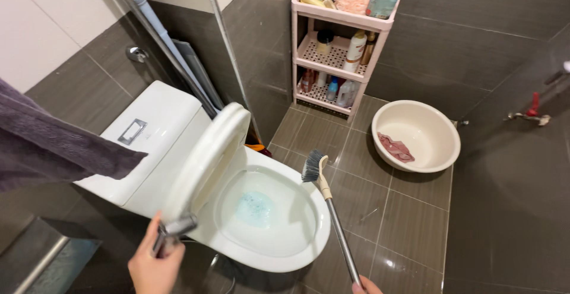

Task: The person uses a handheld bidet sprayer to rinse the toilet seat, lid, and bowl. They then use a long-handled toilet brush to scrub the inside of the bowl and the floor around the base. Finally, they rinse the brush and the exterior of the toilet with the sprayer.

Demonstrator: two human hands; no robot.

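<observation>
Only the two hands show, both at the bottom edge. The left hand is bare, with no ring, watch or glove, and its wrist runs out of view with no sleeve on it. Of the right hand just the tips of a few bare fingers show, with short plain nails; nothing is worn on them

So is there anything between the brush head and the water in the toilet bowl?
Nothing visible. The brush head is raised over the far rim of the toilet bowl, the lid is up, and the blue-tinted water lies open below. The right hand holds the handle's end.
</observation>
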